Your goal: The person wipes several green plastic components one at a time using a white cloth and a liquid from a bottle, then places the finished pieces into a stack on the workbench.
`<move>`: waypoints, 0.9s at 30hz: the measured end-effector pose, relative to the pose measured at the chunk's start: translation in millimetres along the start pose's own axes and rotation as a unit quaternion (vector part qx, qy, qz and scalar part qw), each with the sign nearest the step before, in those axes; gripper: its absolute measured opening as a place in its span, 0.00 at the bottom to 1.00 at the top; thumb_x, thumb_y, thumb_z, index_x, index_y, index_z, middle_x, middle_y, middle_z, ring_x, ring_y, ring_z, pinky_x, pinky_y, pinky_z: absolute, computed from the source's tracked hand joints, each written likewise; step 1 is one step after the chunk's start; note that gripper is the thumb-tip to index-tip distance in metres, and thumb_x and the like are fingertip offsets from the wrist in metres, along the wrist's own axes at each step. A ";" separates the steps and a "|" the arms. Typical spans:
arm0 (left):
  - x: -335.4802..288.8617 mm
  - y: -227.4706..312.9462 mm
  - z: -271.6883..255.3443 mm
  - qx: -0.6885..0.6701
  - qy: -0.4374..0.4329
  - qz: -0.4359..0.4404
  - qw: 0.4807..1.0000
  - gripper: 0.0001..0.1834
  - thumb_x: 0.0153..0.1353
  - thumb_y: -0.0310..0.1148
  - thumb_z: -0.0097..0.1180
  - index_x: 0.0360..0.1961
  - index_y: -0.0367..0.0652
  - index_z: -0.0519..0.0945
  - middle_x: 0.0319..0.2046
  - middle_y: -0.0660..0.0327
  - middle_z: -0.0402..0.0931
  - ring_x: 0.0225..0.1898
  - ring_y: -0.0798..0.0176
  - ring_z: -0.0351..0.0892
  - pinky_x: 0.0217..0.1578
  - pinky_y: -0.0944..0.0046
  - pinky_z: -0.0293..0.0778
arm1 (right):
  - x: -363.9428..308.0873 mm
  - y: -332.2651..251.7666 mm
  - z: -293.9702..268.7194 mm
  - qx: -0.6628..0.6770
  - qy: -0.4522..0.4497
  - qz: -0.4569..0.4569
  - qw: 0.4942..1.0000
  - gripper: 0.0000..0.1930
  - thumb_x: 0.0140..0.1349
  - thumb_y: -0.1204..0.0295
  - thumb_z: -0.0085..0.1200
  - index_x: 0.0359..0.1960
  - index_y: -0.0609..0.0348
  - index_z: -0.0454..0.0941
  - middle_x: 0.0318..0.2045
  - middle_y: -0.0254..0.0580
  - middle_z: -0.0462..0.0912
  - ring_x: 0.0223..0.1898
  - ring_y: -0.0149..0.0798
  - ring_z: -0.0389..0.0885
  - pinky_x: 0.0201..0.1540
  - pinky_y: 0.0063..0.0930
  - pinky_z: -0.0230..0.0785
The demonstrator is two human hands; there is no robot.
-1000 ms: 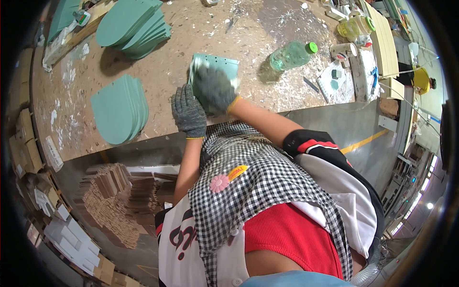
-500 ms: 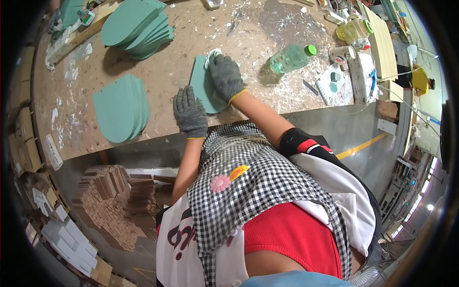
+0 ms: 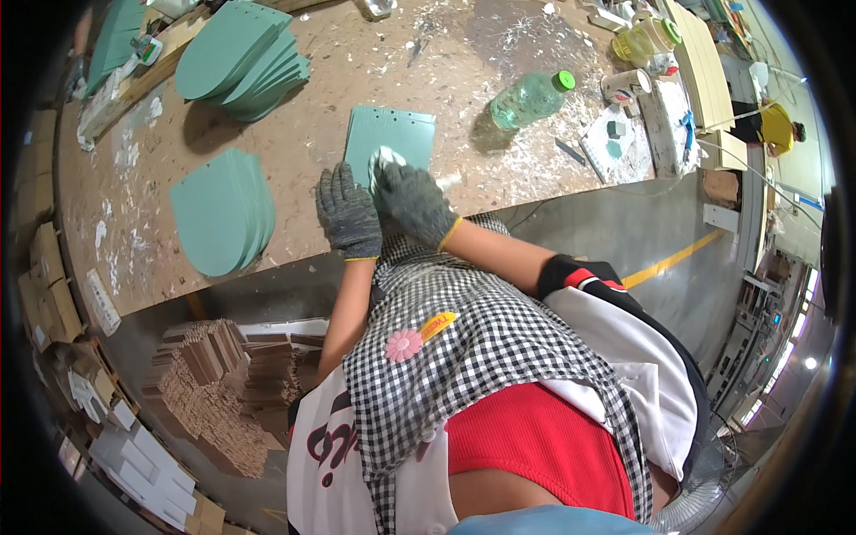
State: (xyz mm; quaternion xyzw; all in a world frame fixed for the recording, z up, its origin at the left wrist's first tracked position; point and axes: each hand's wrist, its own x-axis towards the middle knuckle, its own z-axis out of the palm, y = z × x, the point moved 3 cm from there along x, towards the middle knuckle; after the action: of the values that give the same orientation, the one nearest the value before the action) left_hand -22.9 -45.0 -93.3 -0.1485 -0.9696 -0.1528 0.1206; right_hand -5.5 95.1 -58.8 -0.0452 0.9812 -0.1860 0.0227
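Observation:
A green panel (image 3: 392, 134) with small holes along its far edge lies flat at the table's front edge. My right hand (image 3: 415, 202), in a grey knit glove with a yellow cuff, presses a crumpled white cloth (image 3: 385, 159) onto the panel. My left hand (image 3: 349, 214), gloved the same way, rests flat along the panel's left edge with its fingers stretched out. To the left lies a stack of green panels (image 3: 218, 214) with rounded near ends. A second, fanned stack of green panels (image 3: 234, 53) sits farther back.
A green-capped clear bottle (image 3: 526, 100) stands right of the panel. Beyond it are a paper cup (image 3: 626, 84), a bottle of yellow liquid (image 3: 642, 43) and a stained white board (image 3: 615, 143). Brown boards (image 3: 209, 383) are stacked below the table. Another person (image 3: 777, 129) is at far right.
My right hand has moved nearer to me with the cloth, from the panel's far end toward its near end. More of the panel's far part now shows. My left hand stays beside it.

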 end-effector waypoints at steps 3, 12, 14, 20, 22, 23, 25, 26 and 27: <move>-0.7 0.6 -7.7 -0.024 0.011 -0.004 1.000 0.26 0.66 0.32 0.51 0.66 0.41 0.71 0.62 0.51 0.73 0.68 0.49 0.66 0.71 0.47 0.56 | 14.4 17.7 -13.6 -0.049 -0.046 0.022 0.997 0.18 0.64 0.65 0.53 0.51 0.65 0.77 0.46 0.54 0.77 0.43 0.53 0.79 0.47 0.44 0.74; 1.9 5.6 -8.5 -0.029 -0.001 -0.006 1.000 0.25 0.67 0.32 0.49 0.65 0.38 0.71 0.63 0.50 0.72 0.69 0.46 0.63 0.71 0.46 0.56 | -2.5 13.3 4.9 -0.004 -0.039 0.026 0.999 0.21 0.67 0.62 0.50 0.51 0.69 0.74 0.42 0.55 0.79 0.41 0.50 0.81 0.42 0.47 0.76; -2.7 0.6 -8.0 -0.036 0.000 -0.017 0.999 0.25 0.69 0.33 0.47 0.66 0.38 0.71 0.64 0.50 0.71 0.70 0.46 0.61 0.71 0.46 0.55 | -9.9 15.0 -2.7 -0.046 0.002 -0.018 0.999 0.20 0.68 0.63 0.49 0.52 0.69 0.73 0.42 0.55 0.79 0.41 0.50 0.81 0.42 0.46 0.78; 1.4 5.2 -12.0 -0.060 0.007 -0.009 0.998 0.26 0.66 0.34 0.50 0.65 0.39 0.72 0.64 0.50 0.70 0.71 0.44 0.61 0.71 0.45 0.55 | 64.4 123.8 -85.3 0.073 0.021 0.096 0.993 0.10 0.69 0.67 0.52 0.47 0.55 0.81 0.40 0.55 0.81 0.40 0.52 0.83 0.45 0.43 0.78; 2.5 2.5 -11.9 -0.060 0.011 -0.019 0.998 0.27 0.63 0.35 0.54 0.63 0.40 0.73 0.63 0.51 0.71 0.71 0.43 0.61 0.71 0.43 0.56 | 58.2 121.9 -128.8 0.046 0.135 0.080 0.987 0.13 0.69 0.63 0.56 0.50 0.51 0.82 0.38 0.53 0.82 0.38 0.51 0.83 0.45 0.42 0.78; 4.0 -0.5 -14.5 -0.018 0.003 -0.015 1.000 0.30 0.63 0.42 0.56 0.64 0.42 0.72 0.66 0.51 0.67 0.72 0.41 0.56 0.71 0.39 0.52 | 44.7 109.9 -155.7 0.068 0.205 0.084 0.973 0.14 0.68 0.62 0.58 0.52 0.49 0.82 0.38 0.53 0.82 0.37 0.50 0.83 0.44 0.41 0.78; 9.9 1.0 -24.8 0.024 -0.006 -0.011 1.000 0.34 0.62 0.48 0.58 0.66 0.43 0.71 0.69 0.50 0.63 0.74 0.38 0.52 0.72 0.35 0.48 | 18.8 100.0 -206.6 0.108 0.315 0.056 0.941 0.17 0.64 0.62 0.63 0.54 0.48 0.82 0.39 0.51 0.82 0.37 0.48 0.83 0.41 0.40 0.78; 18.7 11.5 -35.3 0.003 -0.037 0.022 0.999 0.40 0.59 0.57 0.58 0.68 0.45 0.69 0.72 0.49 0.58 0.76 0.37 0.46 0.71 0.31 0.42 | 8.0 116.7 -220.1 0.137 0.380 0.032 0.914 0.17 0.63 0.63 0.64 0.53 0.48 0.83 0.39 0.51 0.82 0.37 0.48 0.83 0.40 0.39 0.78; 22.3 20.3 -40.0 -0.017 -0.068 0.053 0.996 0.47 0.57 0.66 0.58 0.70 0.46 0.67 0.75 0.48 0.52 0.77 0.36 0.40 0.71 0.28 0.37 | -2.1 134.9 -230.6 0.164 0.441 0.007 0.882 0.17 0.62 0.64 0.66 0.53 0.47 0.83 0.39 0.50 0.82 0.37 0.48 0.83 0.39 0.39 0.78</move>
State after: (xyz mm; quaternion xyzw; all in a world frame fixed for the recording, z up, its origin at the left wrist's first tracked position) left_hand -29.5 -34.2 -44.8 -0.2118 -0.9636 -0.1519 0.0599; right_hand -28.4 304.0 106.2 0.0526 0.8456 -0.3448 -0.4040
